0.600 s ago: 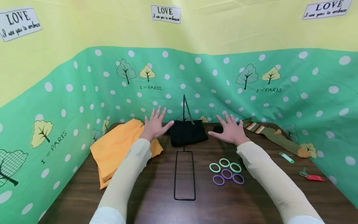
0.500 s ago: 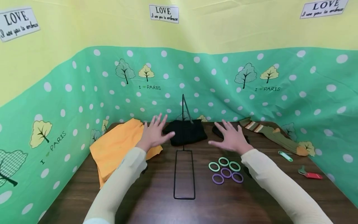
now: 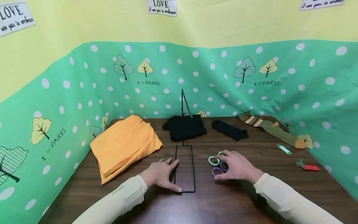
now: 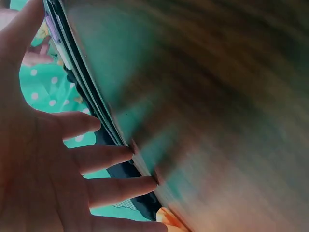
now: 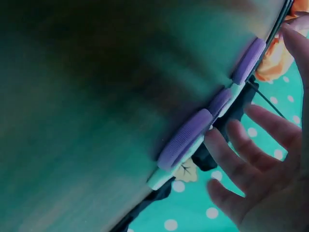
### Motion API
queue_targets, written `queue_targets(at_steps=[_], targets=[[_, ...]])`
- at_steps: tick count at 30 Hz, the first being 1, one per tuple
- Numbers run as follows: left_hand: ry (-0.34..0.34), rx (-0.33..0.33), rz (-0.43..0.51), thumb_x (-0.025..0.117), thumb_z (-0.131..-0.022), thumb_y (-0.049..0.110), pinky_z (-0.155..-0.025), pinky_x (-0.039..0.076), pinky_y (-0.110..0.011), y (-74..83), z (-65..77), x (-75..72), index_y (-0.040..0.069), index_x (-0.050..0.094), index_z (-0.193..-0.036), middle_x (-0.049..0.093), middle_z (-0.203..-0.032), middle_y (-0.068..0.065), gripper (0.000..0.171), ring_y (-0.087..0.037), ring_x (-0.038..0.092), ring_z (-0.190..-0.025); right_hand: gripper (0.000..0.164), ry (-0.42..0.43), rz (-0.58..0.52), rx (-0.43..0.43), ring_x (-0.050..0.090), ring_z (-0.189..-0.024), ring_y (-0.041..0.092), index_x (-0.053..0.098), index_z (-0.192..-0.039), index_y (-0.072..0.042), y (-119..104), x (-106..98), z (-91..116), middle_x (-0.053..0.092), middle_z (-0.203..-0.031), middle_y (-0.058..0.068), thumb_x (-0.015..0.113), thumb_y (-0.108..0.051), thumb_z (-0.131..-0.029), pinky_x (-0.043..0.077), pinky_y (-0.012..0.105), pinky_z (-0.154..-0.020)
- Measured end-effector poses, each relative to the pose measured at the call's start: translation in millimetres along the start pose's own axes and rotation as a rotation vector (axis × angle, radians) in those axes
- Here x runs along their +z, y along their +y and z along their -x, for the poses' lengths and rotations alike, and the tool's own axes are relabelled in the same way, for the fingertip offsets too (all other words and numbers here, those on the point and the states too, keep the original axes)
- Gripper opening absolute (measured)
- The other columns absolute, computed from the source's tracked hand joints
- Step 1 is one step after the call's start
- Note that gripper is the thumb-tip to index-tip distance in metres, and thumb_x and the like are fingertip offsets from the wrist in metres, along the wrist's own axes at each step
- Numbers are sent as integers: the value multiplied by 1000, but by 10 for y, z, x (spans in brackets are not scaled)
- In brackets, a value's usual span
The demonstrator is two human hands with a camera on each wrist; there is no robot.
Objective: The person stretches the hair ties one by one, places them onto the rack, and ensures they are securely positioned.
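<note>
My left hand (image 3: 160, 174) is spread low at the left side of a black wire stand (image 3: 193, 174) with a rectangular base. Its fingertips and thumb meet the left bar, though the left wrist view does not settle how firmly. Over a cluster of green and purple ribbed hair ties (image 3: 213, 161) hovers my right hand (image 3: 237, 166), fingers loosely bent, covering some of them. In the right wrist view the purple hair ties (image 5: 186, 139) lie on the table just below the fingertips, with nothing pinched.
An orange cloth (image 3: 126, 146) lies at left. Behind the stand's base is a folded black cloth (image 3: 187, 127). Further right are a black sock (image 3: 230, 130), a striped olive sock (image 3: 277, 130), a green-and-white cutter-like tool (image 3: 284, 149) and a red-handled tool (image 3: 310, 167).
Both hands have come down and nearer from raised, spread poses above the table's back half. The left reached the stand's base, the right the hair ties. The view tilted slightly downward.
</note>
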State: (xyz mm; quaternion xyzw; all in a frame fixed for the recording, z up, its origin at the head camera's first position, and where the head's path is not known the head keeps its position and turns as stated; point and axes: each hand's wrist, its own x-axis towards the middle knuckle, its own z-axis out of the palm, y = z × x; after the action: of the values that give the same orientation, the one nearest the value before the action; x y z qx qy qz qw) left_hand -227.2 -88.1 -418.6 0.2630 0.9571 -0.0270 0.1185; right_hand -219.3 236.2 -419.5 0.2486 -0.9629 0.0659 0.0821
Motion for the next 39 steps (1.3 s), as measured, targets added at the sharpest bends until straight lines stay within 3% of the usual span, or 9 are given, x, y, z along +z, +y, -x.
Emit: queue_targets(at_steps=[5,8,13,15,20,27,32,35,39], targets=[[-27,-11,-12,49,-55,90,-85,41,-63,9,13,18,29,23,-148,30,-151,-7,114,-41,37,-131,68,-42,-8,-3,61,-98,25,67,-113,-24,6,48,52,59,-118,12,68,-70,-62,45,48,-81],[-33,-21,-29,50,-55,90,-85,42,-63,6,24,12,30,24,-147,29,-152,-4,113,-38,37,-132,60,-50,-15,-15,59,-107,26,70,-106,-23,1,38,53,64,-114,9,70,-66,-63,43,51,-82],[-28,-17,-38,50,-54,90,-85,46,-56,0,25,21,29,26,-147,29,-152,-4,113,-37,38,-132,40,-75,-60,-67,61,-88,14,72,-92,-23,10,35,17,66,-89,-11,73,-56,-67,46,35,-69],[-26,-9,-30,50,-55,89,-86,47,-52,1,23,26,28,26,-147,28,-152,-5,113,-39,38,-131,33,-86,-90,-79,53,-73,6,72,-88,-24,10,36,4,61,-80,-15,75,-51,-69,41,26,-61],[-30,-6,-2,52,-55,88,-91,46,-47,-5,16,23,27,26,-147,26,-152,-6,114,-41,36,-131,18,-89,-135,-89,38,-55,-3,68,-80,-25,-16,38,-40,51,-63,-17,75,-40,-72,33,18,-49],[-39,-14,38,55,-55,86,-93,45,-47,9,34,11,26,25,-147,25,-153,-8,114,-43,34,-132,24,-51,-274,-37,44,-50,-5,65,-96,-15,-138,-142,-90,59,-65,-12,72,-28,-77,38,17,-45],[-50,-21,49,55,-55,86,-93,45,-47,17,33,23,28,24,-148,24,-153,-8,114,-42,32,-133,27,181,-339,-147,35,-46,-10,64,-99,-15,-351,-464,-78,54,-57,-15,75,-19,-74,34,13,-41],[-53,-18,53,55,-55,86,-94,45,-47,11,29,27,28,24,-148,23,-153,-8,114,-43,32,-133,25,386,-339,-301,26,-45,-13,64,-98,-16,-471,-634,-96,44,-51,-18,73,-26,-77,28,8,-40],[-57,-19,60,56,-55,86,-94,44,-48,-3,22,29,28,23,-148,22,-154,-8,114,-43,31,-133,29,614,-319,-514,18,-44,-10,64,-95,-11,-651,-902,-163,36,-47,-16,60,-38,-86,20,4,-40]])
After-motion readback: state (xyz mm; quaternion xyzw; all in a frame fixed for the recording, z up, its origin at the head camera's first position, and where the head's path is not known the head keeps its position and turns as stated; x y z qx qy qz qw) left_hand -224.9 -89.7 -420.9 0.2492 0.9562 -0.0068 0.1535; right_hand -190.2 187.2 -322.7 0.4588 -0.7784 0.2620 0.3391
